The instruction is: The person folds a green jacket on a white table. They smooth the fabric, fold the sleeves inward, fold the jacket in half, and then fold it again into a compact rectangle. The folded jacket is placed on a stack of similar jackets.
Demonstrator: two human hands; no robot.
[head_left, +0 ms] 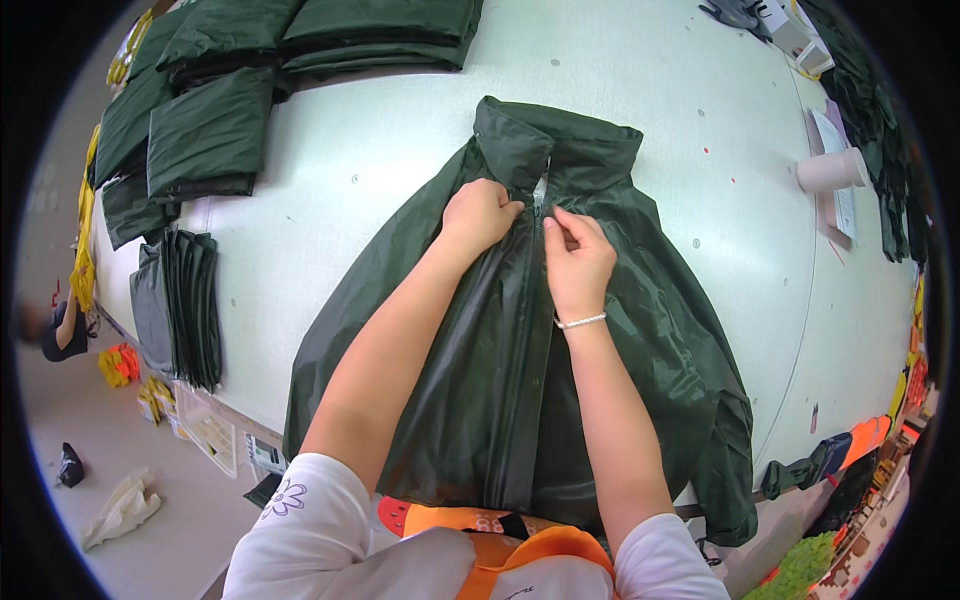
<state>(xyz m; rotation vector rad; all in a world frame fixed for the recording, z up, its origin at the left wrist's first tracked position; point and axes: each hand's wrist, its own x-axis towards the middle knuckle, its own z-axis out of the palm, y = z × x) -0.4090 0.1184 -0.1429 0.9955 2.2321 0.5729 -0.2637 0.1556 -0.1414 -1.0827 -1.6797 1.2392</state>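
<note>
A dark green rain jacket [650,310] lies spread front side up before me, its collar [590,150] at the far end. The front zipper [537,215] runs down the middle, and a small gap showing white is visible just under the collar. My left hand [482,216] is closed on the jacket's front left of the zipper, thumb toward the opening. Just across the zipper, my right hand [580,258] pinches at the front edge with thumb and forefinger. Whether the zipper pull is between those fingers I cannot make out.
Stacks of folded dark green garments [210,135] lie at the far left of the white table [330,200], with a row of folded pieces [190,305] nearer. On the right stands a pale cup [832,171], with dark green fabric [870,120] beyond it.
</note>
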